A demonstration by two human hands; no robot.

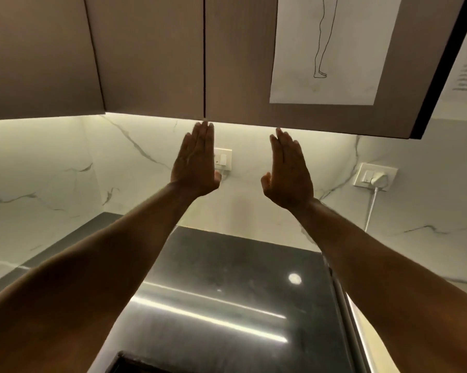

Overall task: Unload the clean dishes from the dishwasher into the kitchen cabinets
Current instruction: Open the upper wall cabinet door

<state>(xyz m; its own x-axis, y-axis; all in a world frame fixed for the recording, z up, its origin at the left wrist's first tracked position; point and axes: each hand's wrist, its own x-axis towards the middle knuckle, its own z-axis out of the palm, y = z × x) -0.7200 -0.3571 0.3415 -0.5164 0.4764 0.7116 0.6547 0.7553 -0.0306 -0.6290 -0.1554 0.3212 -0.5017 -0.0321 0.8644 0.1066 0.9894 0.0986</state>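
Both our grips are empty and wide, fingers straight and together. The left grip (197, 162) has its fingertips (204, 125) at the lower edge of the cabinet (146, 57), just where the seam between two doors ends. The right grip (289, 173), beside it, meets the same edge under the right door (240, 63).

No dish is in view, nor the dishwasher. The only task thing we see is the cabinet directly above the grips.

We judge the step to be opening these doors, which show no handles. To do it well, we curl the fingertips under the lip, one grip per door, and pull evenly toward ourselves, keeping our head back from the swinging edges. The paper drawing (326, 49) above the right grip is best left untouched. The dark tabletop (227, 278) lies well below both grips, free to take a dish if we need to set one down.
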